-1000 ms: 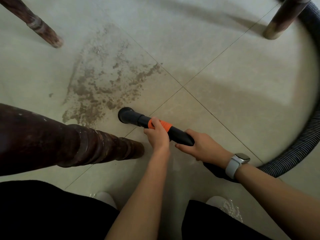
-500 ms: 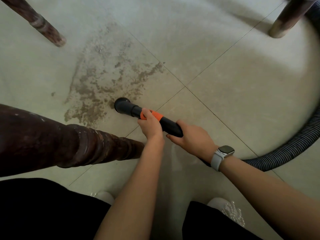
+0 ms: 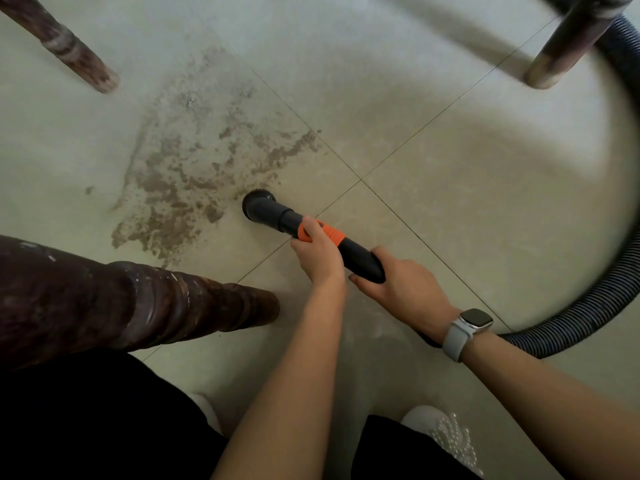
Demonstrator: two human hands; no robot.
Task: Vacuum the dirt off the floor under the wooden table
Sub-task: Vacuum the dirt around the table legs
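Note:
A patch of brown dirt (image 3: pixel 194 174) lies spread on the pale tiled floor (image 3: pixel 433 209) between the table legs. The black vacuum nozzle (image 3: pixel 258 204) with its round brush head rests on the floor at the patch's right edge. My left hand (image 3: pixel 317 256) grips the wand around its orange collar (image 3: pixel 329 233). Just behind it, my right hand (image 3: pixel 403 285), with a grey watch on the wrist, holds the black wand. The ribbed hose (image 3: pixel 588 306) curves away to the right and up.
A thick turned wooden table leg (image 3: pixel 149 303) stands close at the left, near my left arm. Two thinner legs stand at the top left (image 3: pixel 72 53) and top right (image 3: pixel 568 43). My black trousers and white shoes fill the bottom.
The nozzle has slid up and to the right along the dirt patch's edge. The dirt beside the brush head has thinned. Both hands keep their hold.

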